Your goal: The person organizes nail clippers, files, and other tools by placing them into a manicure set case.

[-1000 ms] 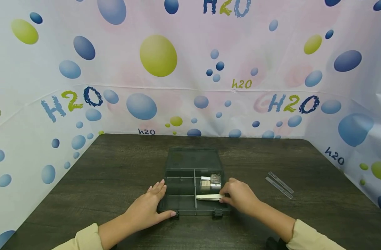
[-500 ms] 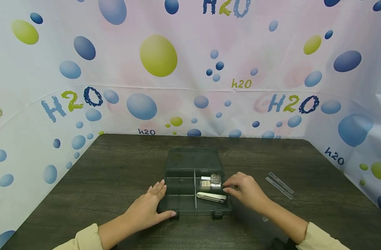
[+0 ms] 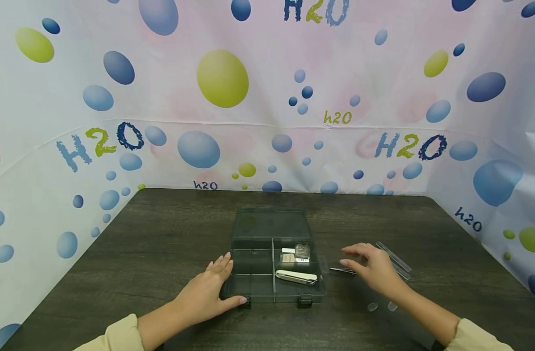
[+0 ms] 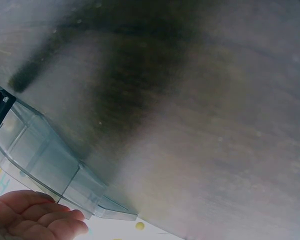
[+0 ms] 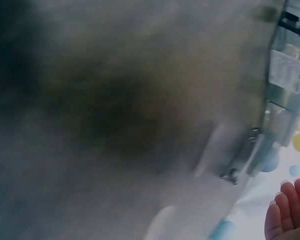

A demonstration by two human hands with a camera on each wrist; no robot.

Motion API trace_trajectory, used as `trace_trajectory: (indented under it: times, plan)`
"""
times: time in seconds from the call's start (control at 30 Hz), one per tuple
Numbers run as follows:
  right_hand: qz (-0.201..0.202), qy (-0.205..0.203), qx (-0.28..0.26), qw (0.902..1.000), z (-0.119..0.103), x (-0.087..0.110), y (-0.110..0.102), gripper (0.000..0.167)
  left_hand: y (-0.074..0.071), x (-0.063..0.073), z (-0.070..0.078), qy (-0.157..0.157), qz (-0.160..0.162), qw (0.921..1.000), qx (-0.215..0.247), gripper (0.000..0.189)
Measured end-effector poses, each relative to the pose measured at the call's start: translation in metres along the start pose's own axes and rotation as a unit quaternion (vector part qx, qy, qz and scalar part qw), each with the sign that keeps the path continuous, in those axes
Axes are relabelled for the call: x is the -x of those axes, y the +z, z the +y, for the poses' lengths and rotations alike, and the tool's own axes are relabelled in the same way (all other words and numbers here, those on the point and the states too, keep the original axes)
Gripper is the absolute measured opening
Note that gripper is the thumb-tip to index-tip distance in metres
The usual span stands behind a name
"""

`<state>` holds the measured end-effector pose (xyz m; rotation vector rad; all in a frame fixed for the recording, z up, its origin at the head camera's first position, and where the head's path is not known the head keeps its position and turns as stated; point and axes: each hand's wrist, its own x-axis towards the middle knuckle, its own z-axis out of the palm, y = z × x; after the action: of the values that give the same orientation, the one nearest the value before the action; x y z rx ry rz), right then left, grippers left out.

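My left hand rests against the left side of the dark translucent organizer box, its fingers straight and thumb at the front latch. The box's lid lies folded back. In the front right compartment lies a white, stapler-shaped tool with a metal underside. Behind it sit small packs with pale labels. My right hand hovers right of the box, thumb and fingers apart and holding nothing. Just below its thumb lies a small metal tool, which appears in the right wrist view as a slim metal tool.
Two clear plastic strips lie on the dark table behind my right hand. Near my right forearm lie two small clear rounded pieces. A clear flat piece stands by the box's right side. A printed curtain surrounds the table.
My right hand has let go of the white tool in the front right compartment and moved right, over the small metal tool. My left hand stays at the box.
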<state>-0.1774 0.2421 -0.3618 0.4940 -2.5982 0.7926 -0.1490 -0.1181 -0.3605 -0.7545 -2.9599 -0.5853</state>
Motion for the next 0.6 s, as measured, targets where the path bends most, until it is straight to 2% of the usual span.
trace_trajectory:
  times: [0.17, 0.33, 0.47, 0.6]
  plan:
    - [-0.019, 0.020, 0.011, 0.9996, 0.012, 0.008, -0.002, 0.022, 0.000, -0.001, 0.000, 0.002, -0.002, 1.0000, 0.001, 0.084]
    - [-0.063, 0.031, 0.022, 0.9973, 0.020, 0.017, -0.002, 0.025, 0.000, 0.000, 0.000, -0.002, 0.000, 1.0000, 0.002, 0.084]
    - [-0.096, 0.058, 0.004, 0.9936, 0.023, 0.019, 0.001, 0.027, 0.000, 0.001, -0.001, -0.003, 0.000, 1.0000, 0.001, 0.084]
    - [-0.110, 0.085, -0.009, 0.9903, 0.025, 0.018, 0.004, 0.025, -0.001, 0.000, 0.000, -0.004, -0.005, 1.0000, 0.003, 0.085]
